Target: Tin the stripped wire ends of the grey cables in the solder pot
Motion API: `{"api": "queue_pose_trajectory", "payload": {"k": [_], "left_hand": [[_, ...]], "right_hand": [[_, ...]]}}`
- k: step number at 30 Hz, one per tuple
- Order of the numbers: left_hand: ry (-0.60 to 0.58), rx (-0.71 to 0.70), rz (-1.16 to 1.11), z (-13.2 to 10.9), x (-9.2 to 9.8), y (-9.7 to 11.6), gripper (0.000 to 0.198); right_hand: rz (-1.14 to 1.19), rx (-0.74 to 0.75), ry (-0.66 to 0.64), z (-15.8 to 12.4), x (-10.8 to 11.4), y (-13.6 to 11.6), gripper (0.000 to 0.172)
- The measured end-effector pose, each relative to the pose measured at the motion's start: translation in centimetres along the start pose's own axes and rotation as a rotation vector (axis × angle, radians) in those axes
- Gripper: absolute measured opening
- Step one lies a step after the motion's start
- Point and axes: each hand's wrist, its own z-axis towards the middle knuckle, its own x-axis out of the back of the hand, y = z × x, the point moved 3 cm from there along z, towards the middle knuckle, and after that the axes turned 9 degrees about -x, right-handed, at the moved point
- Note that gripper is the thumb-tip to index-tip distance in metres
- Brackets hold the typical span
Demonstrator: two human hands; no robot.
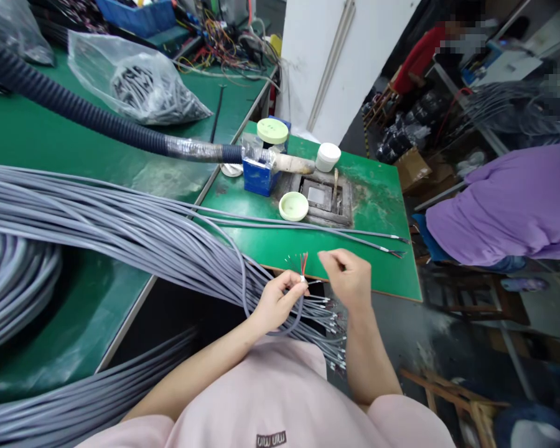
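Note:
My left hand [280, 300] pinches a grey cable [300, 314] just below its stripped end. Thin coloured wires [304, 262], red and dark ones among them, fan upward from the white collar above my fingertips. To the right of the wires, my right hand [348, 277] is raised with its fingers curled closed, apart from the cable. Whatever it may hold is hidden. Behind and below my hands runs a thick bundle of grey cables [168, 249], whose stripped ends hang over the table edge. Two cables with bared ends [385, 249] lie across the green table [261, 242].
A solder pot [320, 196] is set in the table, a pale green dish [294, 206] beside it. Over it reaches a black corrugated hose [98, 118]. A white jar [328, 157] and blue box [257, 177] stand nearby. A person in purple [508, 199] sits at right.

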Motion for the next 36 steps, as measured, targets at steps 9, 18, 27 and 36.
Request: {"api": "queue_pose_trajectory", "payload": {"k": [9, 18, 27, 36], "left_hand": [[0.064, -0.067, 0.057, 0.7, -0.2, 0.0, 0.033], [0.117, 0.169, -0.423, 1.4, 0.5, 0.3, 0.036], [0.165, 0.300, -0.751, 2.3, 0.5, 1.0, 0.035], [0.285, -0.464, 0.242, 1.7, 4.7, 3.3, 0.016]], "right_hand": [[-0.094, 0.177, 0.056, -2.3, -2.2, -1.6, 0.033], [0.008, 0.271, 0.016, -2.8, -0.5, -0.1, 0.017], [0.075, 0.642, -0.158, -3.1, -2.1, 0.6, 0.036], [0.215, 0.380, 0.263, 3.8, -0.6, -0.2, 0.020]]}}
